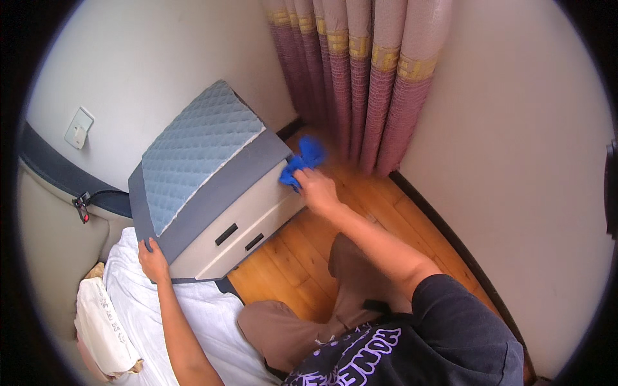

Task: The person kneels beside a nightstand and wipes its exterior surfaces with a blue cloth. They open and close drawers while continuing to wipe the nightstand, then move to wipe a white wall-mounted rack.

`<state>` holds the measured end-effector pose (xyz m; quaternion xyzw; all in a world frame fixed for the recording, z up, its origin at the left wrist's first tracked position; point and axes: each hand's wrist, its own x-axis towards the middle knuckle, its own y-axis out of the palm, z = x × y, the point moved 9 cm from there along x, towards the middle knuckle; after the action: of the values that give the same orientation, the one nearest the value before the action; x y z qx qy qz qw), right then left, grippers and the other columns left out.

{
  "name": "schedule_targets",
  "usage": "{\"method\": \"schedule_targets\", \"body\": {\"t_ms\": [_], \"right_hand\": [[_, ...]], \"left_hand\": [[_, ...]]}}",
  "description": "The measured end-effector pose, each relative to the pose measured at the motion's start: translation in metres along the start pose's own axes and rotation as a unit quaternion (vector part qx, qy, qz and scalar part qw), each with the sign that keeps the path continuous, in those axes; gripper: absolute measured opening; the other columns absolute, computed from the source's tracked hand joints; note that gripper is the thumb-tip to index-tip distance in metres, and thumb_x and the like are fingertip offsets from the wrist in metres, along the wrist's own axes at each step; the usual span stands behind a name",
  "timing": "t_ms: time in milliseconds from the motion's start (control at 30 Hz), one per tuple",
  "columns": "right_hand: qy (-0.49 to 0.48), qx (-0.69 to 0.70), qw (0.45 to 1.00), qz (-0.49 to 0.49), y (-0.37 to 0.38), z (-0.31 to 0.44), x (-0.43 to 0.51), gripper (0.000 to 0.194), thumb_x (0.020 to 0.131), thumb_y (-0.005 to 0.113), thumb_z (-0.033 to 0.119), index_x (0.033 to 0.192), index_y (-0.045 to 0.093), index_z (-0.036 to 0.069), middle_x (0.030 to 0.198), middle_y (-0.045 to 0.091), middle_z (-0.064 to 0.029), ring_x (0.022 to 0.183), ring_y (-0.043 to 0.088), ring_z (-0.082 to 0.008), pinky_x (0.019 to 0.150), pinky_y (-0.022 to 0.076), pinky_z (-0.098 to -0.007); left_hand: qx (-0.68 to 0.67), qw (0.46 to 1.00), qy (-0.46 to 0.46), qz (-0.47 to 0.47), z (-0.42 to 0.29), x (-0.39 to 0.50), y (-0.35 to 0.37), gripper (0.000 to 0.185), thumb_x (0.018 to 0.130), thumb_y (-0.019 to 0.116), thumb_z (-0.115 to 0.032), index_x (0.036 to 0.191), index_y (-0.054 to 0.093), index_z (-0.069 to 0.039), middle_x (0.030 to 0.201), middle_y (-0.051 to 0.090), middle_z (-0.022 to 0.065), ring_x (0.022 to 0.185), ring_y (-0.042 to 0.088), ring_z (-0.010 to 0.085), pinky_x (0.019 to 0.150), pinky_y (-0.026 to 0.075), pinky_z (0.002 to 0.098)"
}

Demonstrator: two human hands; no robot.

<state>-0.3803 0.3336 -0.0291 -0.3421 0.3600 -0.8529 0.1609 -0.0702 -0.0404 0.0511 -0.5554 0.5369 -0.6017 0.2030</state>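
A grey nightstand (241, 164) with pale drawer fronts and black handles stands tilted across the view, against the wall. A light-blue quilted mat (198, 144) covers much of its top. My right hand (316, 190) grips a bright blue cloth (309, 152) at the nightstand's far right front corner; part of the cloth is blurred. My left hand (153, 260) rests on the near left corner of the nightstand, thumb and fingers apart, holding nothing loose.
A bed with a white sheet (140, 299) and a folded white fabric item (104, 328) lies at the lower left. Pink and mauve curtains (347, 87) hang behind the nightstand. A wall socket with a plug (78, 132) is at left. Wooden floor (299, 260) shows below.
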Motion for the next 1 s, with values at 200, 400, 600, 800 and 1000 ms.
{"method": "schedule_targets", "body": {"t_ms": [200,400,600,800,1000], "right_hand": [[0.299,0.578,0.755,0.079,0.011,-0.082,-0.014,0.052,0.092,0.048,0.044,0.116,0.053,-0.002,0.099,0.059,-0.0055,0.085,0.054,-0.0144,0.079,0.0445,-0.0305],[0.193,0.519,0.832,-0.022,-0.087,-0.075,0.038,0.043,0.092,0.051,0.031,0.119,0.051,-0.002,0.097,0.059,-0.0056,0.088,0.052,-0.0131,0.082,0.0432,-0.0285],[0.175,0.424,0.888,-0.041,0.010,-0.053,0.062,0.033,0.084,0.045,0.005,0.116,0.056,0.003,0.091,0.062,-0.0092,0.083,0.056,-0.0174,0.076,0.0436,-0.0277],[0.224,0.222,0.949,0.014,0.116,-0.130,-0.045,0.032,0.079,0.045,0.003,0.107,0.059,-0.004,0.100,0.062,-0.0234,0.091,0.060,-0.0335,0.080,0.0462,-0.0357],[0.177,0.061,0.921,0.343,0.198,-0.092,-0.113,0.029,0.072,0.053,0.011,0.098,0.064,0.004,0.102,0.061,-0.0211,0.093,0.058,-0.0385,0.083,0.0461,-0.0430]], "left_hand": [[0.000,1.000,0.004,-0.006,0.001,0.000,0.000,0.048,0.089,0.046,-0.039,0.119,0.054,-0.003,0.121,0.055,0.0151,0.112,0.051,0.0320,0.092,0.041,0.0396],[-0.005,1.000,0.003,-0.002,0.002,0.001,0.002,0.049,0.089,0.045,-0.040,0.120,0.053,-0.002,0.122,0.054,0.0159,0.112,0.050,0.0324,0.094,0.040,0.0390],[-0.014,1.000,-0.004,0.012,0.005,0.002,0.005,0.051,0.088,0.044,-0.042,0.123,0.051,-0.005,0.124,0.053,0.0146,0.114,0.049,0.0321,0.094,0.039,0.0388],[-0.015,1.000,-0.020,0.014,0.008,0.003,0.005,0.051,0.087,0.045,-0.045,0.122,0.053,-0.009,0.124,0.054,0.0122,0.112,0.051,0.0314,0.092,0.041,0.0388],[-0.020,0.999,-0.026,0.008,0.007,0.003,0.003,0.051,0.087,0.045,-0.046,0.121,0.054,-0.009,0.122,0.055,0.0118,0.111,0.052,0.0308,0.091,0.041,0.0389]]}}
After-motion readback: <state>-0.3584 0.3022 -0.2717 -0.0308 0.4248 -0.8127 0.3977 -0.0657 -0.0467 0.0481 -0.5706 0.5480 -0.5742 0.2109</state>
